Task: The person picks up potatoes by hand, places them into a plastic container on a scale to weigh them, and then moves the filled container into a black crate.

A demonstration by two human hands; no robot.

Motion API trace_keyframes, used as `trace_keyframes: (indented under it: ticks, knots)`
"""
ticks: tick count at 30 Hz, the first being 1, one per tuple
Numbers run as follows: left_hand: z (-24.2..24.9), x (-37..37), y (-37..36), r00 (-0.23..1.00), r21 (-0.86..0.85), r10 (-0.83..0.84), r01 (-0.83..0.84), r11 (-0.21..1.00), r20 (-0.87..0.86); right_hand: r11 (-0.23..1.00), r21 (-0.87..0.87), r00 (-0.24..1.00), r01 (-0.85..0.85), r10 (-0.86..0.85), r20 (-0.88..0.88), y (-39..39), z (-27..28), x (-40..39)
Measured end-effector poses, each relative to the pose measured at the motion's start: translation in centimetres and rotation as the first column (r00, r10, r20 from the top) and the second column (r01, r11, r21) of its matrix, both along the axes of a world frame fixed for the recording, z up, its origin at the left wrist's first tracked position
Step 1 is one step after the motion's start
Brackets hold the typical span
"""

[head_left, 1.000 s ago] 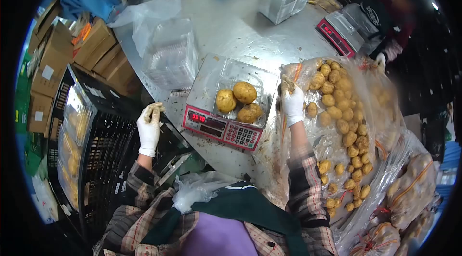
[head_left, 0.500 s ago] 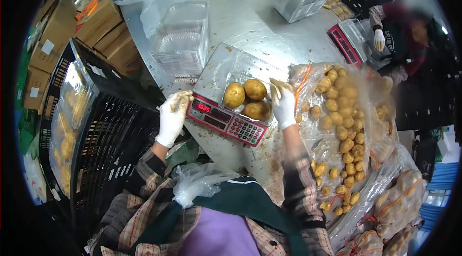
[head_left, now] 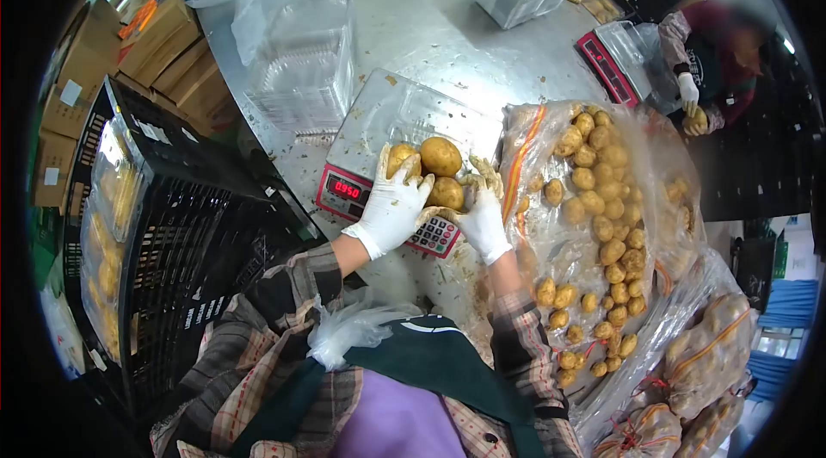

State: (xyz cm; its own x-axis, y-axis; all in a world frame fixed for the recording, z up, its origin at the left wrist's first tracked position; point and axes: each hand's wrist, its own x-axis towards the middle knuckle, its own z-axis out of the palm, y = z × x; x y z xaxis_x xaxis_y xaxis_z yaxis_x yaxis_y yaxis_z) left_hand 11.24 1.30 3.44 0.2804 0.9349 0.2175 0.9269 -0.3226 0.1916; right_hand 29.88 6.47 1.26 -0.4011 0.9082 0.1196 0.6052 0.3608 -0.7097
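Note:
Three potatoes point(head_left: 440, 157) sit grouped in a clear plastic tray over the metal plate of a red-edged digital scale point(head_left: 331, 189). My left hand point(head_left: 391, 210), in a soiled white glove, curls round the tray's near left side, fingers over the left potato. On the near right, my right hand point(head_left: 483, 215), gloved likewise, has its fingers bent round the tray's edge beside the lowest potato. The tray's walls are hard to make out, and my hands cover much of the keypad. The red display seems to read 0.950.
Stacked clear trays point(head_left: 301, 71) stand behind the scale at left. To the right, many loose potatoes point(head_left: 607, 182) lie on an opened plastic sack. A black crate point(head_left: 198, 243) rises at my left. Across the table, a co-worker's gloved hand point(head_left: 688, 92) is near another scale point(head_left: 607, 71).
Both hands have moved inward from the scale's sides and closed round the tray. The display has dropped from about 1.625. The co-worker's other hand now shows with a potato.

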Motion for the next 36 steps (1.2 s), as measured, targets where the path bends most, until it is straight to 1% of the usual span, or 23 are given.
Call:
trace_keyframes:
  ticks: [1,3,6,9,10,13,16,19,20,22,24,25,26,29,30,33,34,35,36]
  knots:
    - [0.0,-0.1,0.2,1.0,0.003,-0.014,0.014,1.0,-0.001,1.0,0.007,1.0,0.001,-0.001,0.023,-0.2,0.1,0.0]
    - [-0.8,-0.4,0.6,0.996,-0.044,-0.022,0.025,0.999,0.081,1.0,0.026,0.998,0.002,-0.003,0.067,-0.4,0.8,0.0]
    - [-1.4,-1.2,0.9,0.973,-0.081,-0.008,0.028,0.996,0.229,0.996,-0.093,0.997,0.001,0.006,0.076,-0.5,1.2,-0.1]
    - [-1.2,-1.2,1.0,0.952,-0.048,-0.008,0.024,0.999,0.307,1.0,0.013,0.998,-0.014,0.013,0.063,-0.4,1.0,0.1]
    - [-0.8,-1.1,1.1,0.937,-0.052,0.011,0.007,0.999,0.349,0.999,-0.036,1.0,-0.016,0.017,0.007,-0.5,0.9,0.3]
    - [-1.0,-0.8,0.9,0.94,-0.039,-0.004,0.018,0.999,0.341,0.999,-0.045,1.0,-0.011,0.011,-0.001,-0.7,1.1,0.4]
    - [-0.7,-0.3,0.6,0.929,0.015,0.003,-0.009,1.0,0.37,0.996,0.081,1.0,-0.022,0.022,0.004,-0.8,1.4,0.8]
    - [0.4,0.3,0.7,0.902,0.073,-0.026,-0.006,0.997,0.432,0.996,0.083,0.992,0.023,-0.012,-0.128,-1.4,2.6,1.1]
    - [0.6,0.6,0.6,0.833,0.012,-0.011,0.005,1.0,0.553,0.999,0.029,0.962,0.04,-0.031,-0.27,-1.6,2.5,1.0]
    - [0.9,1.4,0.1,0.651,-0.103,0.042,0.056,0.993,0.758,0.995,-0.08,0.843,0.055,-0.089,-0.531,-2.1,2.4,1.0]
    - [3.0,2.6,-0.5,0.393,-0.197,0.143,0.102,0.975,0.908,0.968,-0.248,0.704,0.023,-0.192,-0.683,-2.7,4.5,1.2]
    - [3.9,3.2,-0.6,0.252,-0.24,0.2,0.135,0.961,0.947,0.946,-0.325,0.622,-0.009,-0.249,-0.742,-3.0,5.5,1.3]
    - [4.6,3.6,-0.5,0.059,-0.191,0.182,0.226,0.955,0.981,0.933,-0.358,0.596,-0.045,-0.262,-0.759,-3.3,5.8,1.8]
    - [8.4,4.2,-0.7,0.109,-0.233,0.209,0.32,0.918,0.972,0.908,-0.412,0.562,-0.068,-0.306,-0.768,-4.8,8.5,2.4]
    - [7.5,4.4,-0.6,0.224,-0.212,0.143,0.324,0.922,0.964,0.936,-0.348,0.567,-0.055,-0.258,-0.783,-5.3,8.6,2.6]
    - [7.6,5.8,-0.8,0.253,-0.251,0.151,0.432,0.866,0.956,0.96,-0.28,0.555,-0.019,-0.223,-0.801,-6.3,9.3,3.8]
    - [7.8,6.9,-1.4,0.314,-0.266,0.129,0.449,0.853,0.941,0.978,-0.2,0.757,0.058,-0.174,-0.63,-6.6,9.4,5.0]
    - [7.4,7.9,-1.8,0.51,-0.212,-0.034,0.416,0.884,0.859,0.987,-0.146,0.843,0.068,-0.135,-0.52,-7.1,8.3,6.5]
    - [6.6,8.9,-2.2,0.495,-0.275,0.007,0.47,0.839,0.869,0.954,-0.272,0.823,0.129,-0.256,-0.507,-8.6,7.9,7.7]
